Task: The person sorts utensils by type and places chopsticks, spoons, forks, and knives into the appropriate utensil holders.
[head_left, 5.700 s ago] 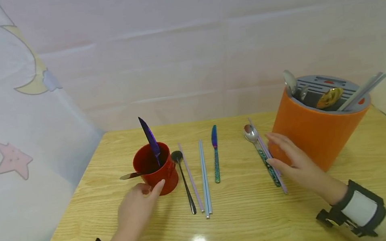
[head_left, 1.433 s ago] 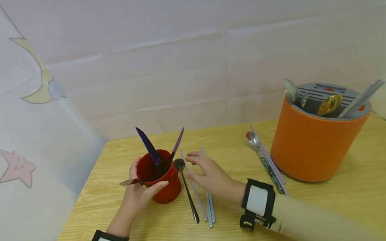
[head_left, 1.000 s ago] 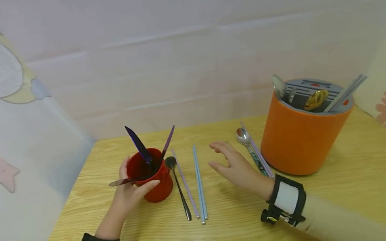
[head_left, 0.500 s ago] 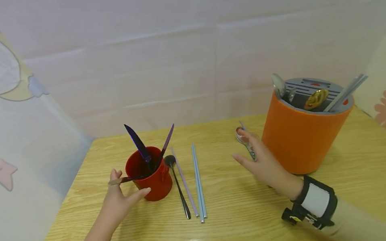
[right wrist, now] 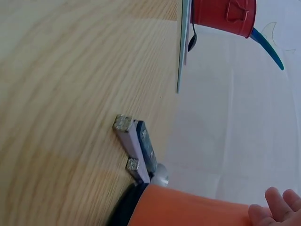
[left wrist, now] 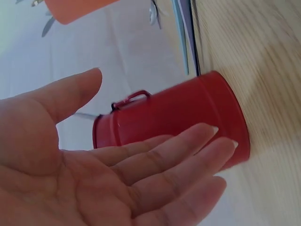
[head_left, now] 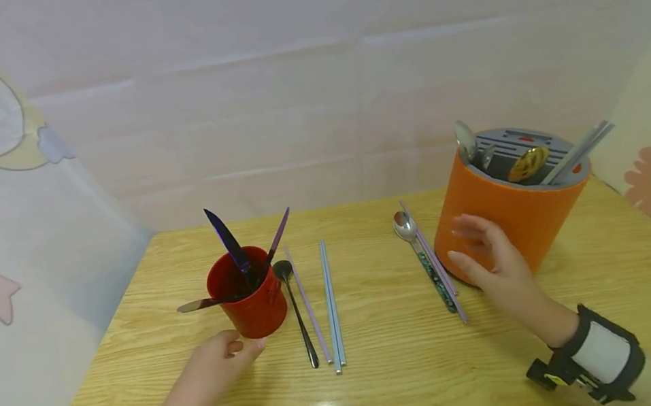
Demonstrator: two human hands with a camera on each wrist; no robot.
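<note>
While my right hand (head_left: 493, 256) lies flat against the orange holder (head_left: 507, 223), a spoon (head_left: 421, 252) lies just beside it. My left hand (head_left: 219, 361) rests open, holding nothing, near the red cup (head_left: 246, 302), with chopsticks (head_left: 329, 305) beyond.

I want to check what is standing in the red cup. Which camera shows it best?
The head view: the red cup stands upright with its open mouth and the utensils in it visible. The left wrist view shows only its side wall; the right wrist view catches its body at the frame edge.

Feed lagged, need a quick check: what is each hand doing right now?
Left hand: open, palm toward the red cup, holding nothing.
Right hand: open, fingers resting on the orange holder, no grip on it.
</note>
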